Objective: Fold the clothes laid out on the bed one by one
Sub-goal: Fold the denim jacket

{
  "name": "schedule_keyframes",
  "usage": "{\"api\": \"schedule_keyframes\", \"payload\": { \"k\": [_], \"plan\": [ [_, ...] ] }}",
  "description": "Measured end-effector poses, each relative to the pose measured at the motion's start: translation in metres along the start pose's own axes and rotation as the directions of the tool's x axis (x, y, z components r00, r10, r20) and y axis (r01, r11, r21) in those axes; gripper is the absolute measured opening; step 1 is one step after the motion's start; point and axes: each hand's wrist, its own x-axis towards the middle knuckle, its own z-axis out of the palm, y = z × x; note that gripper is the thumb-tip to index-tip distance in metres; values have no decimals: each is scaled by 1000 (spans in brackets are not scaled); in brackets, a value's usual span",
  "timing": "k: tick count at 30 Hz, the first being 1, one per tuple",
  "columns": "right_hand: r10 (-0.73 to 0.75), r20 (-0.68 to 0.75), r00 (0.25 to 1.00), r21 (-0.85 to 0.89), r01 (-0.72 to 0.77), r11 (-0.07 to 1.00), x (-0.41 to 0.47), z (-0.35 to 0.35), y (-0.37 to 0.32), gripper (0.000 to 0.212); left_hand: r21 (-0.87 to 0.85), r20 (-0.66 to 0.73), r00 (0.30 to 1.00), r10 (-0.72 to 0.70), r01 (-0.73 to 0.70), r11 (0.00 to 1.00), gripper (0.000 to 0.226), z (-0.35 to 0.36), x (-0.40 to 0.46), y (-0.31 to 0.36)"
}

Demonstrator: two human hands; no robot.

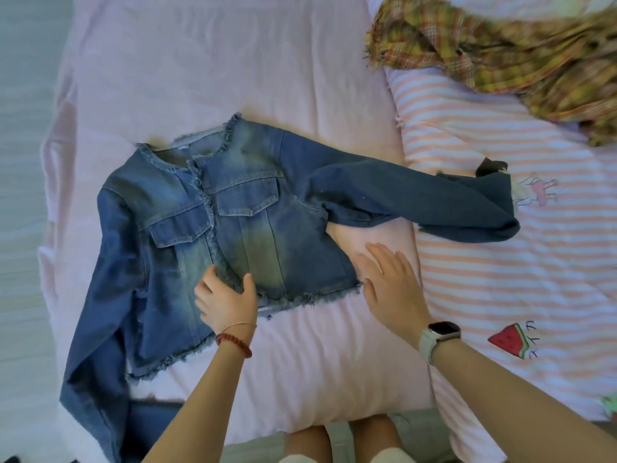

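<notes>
Denim jacket (240, 208) sleeve overlaps striped quilt (500, 262) (plaid garment (484, 45) beyond); left hand (227, 302) pinches hem, right hand (390, 289) flat.

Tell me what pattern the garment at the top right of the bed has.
The crumpled garment is yellow-green plaid, in the head view.

you find no legible brand, number or label here. on the striped quilt (500, 262) there are a few small dark strokes beside the watermelon print (509, 340), at its upper right and lower right; they look like characters or marks, but you cannot read them. the small pink figure print (537, 192) on the same quilt carries no text you can make out. the watch (442, 330) on your right wrist shows a dark face with nothing readable. a pale tag inside the neck of the denim jacket (233, 212) is too small and blurred to read.
</notes>
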Motion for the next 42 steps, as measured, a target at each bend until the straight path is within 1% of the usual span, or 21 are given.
{"api": "schedule_keyframes", "payload": {
  "k": [2,4,8,10,12,14,16,17,18,20,22,23,24,26,27,28,32,34,36,39,42],
  "plan": [
    [91,-152,984,-14,-94,995,4,-20,18,49,54,18,990,139,-139,989,58,7,-11,27],
    [191,-211,959,-61,-208,976,7,-43,46,57,66,132,943,305,-315,947,56,20,-25,58],
    [287,-33,958,-285,-284,916,9,-76,114,90,-12,364,726,583,-622,783,61,52,-48,124],
    [338,12,941,-330,-316,890,14,-86,144,88,15,419,610,672,-745,667,65,71,-55,153],
    [328,26,944,-231,-313,921,21,-97,169,67,7,489,481,728,-837,547,68,88,-61,180],
    [264,114,958,67,-273,960,24,-109,188,32,0,566,364,739,-897,442,73,101,-67,204],
    [162,125,979,284,-191,939,22,-124,199,17,6,592,305,746,-928,374,76,109,-74,226],
    [109,19,994,300,-110,947,22,-134,204,16,-14,565,296,770,-930,368,76,111,-77,238],
    [39,-149,988,252,0,968,24,-145,208,18,-55,513,293,807,-927,372,74,111,-81,250],
    [-134,-477,869,56,182,982,27,-164,215,24,-140,358,263,896,-934,330,63,109,-89,269],
    [-150,-638,755,1,195,981,27,-173,223,28,-146,229,227,947,-953,264,49,109,-94,277],
    [-76,-654,753,62,153,986,25,-172,227,31,-119,240,233,942,-956,267,46,111,-95,278],
    [46,-612,790,183,84,979,22,-167,229,34,-82,291,261,920,-952,296,46,114,-97,277],
    [309,-359,881,501,-97,860,13,-146,233,41,-39,420,349,838,-915,401,51,125,-97,272],
    [388,-233,892,610,-177,772,7,-134,232,46,-39,445,374,814,-900,435,53,129,-97,271],
    [435,-180,882,664,-217,715,2,-122,233,51,-52,451,372,811,-896,440,53,135,-97,274],
    [489,-195,850,667,-250,702,5,-88,213,63,-128,410,304,860,-914,384,50,146,-101,292],
    [596,-170,785,703,-327,631,13,-79,207,41,-117,426,308,851,-914,389,47,151,-104,302],
    [636,-214,741,726,-315,611,20,-79,205,15,-69,408,347,844,-911,407,33,153,-105,309],
    [557,-369,744,703,-169,691,16,-101,220,13,-20,289,380,878,-915,403,10,145,-107,319],
    [454,-469,758,595,-109,796,8,-149,254,9,-96,182,340,923,-927,361,4,132,-110,331]
  ]
}}
